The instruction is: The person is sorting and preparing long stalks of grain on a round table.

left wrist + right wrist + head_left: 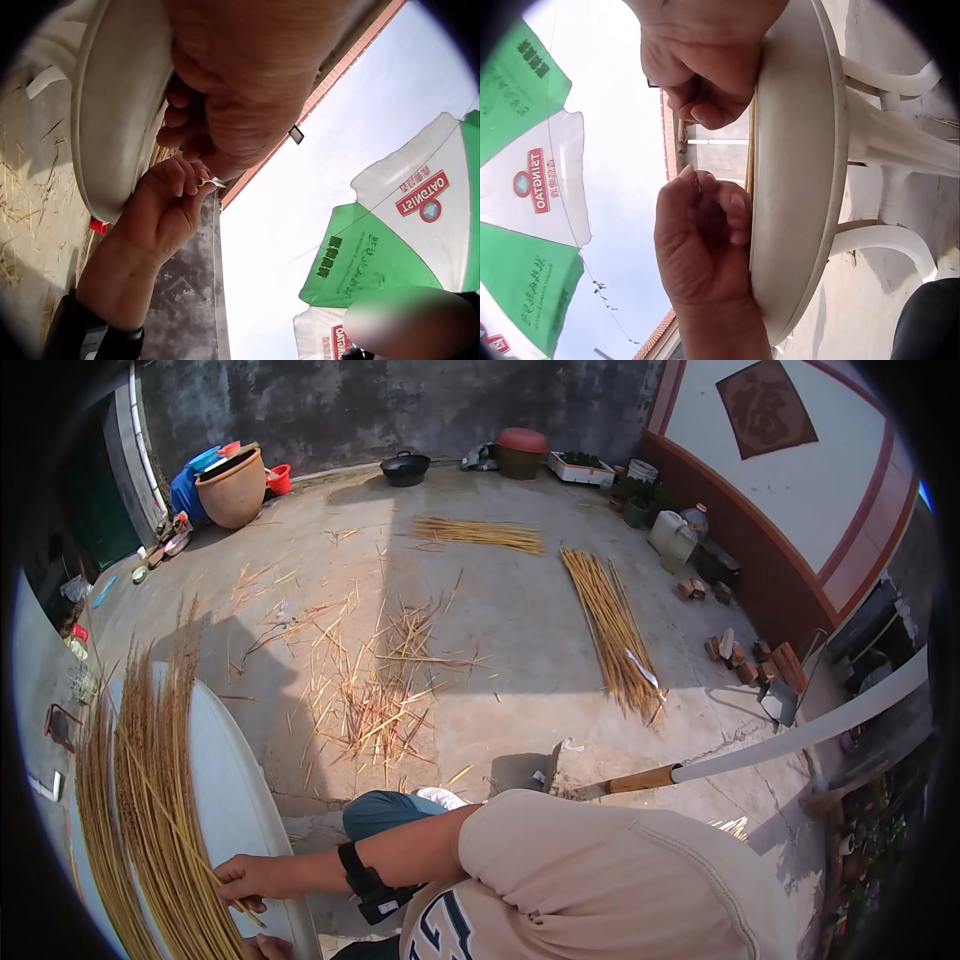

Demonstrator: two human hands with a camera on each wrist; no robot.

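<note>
A bundle of long dry stalks with feathery tops lies across a round white plastic table. Over their lower ends, my right hand grips one stalk that slants across the bundle. My left hand is close beside it, partly cut off by the frame edge. In the right wrist view, my left hand pinches a thin strand between thumb and forefinger. The left wrist view has my right hand with a pale curled strip at its fingertips. My left hand's own fingers are curled there.
Loose stalk scraps litter the concrete floor. Two stalk bundles lie beyond, one crosswise, another lengthwise with a white tie. A clay pot, a black wok and bricks line the edges. A pole slants at right.
</note>
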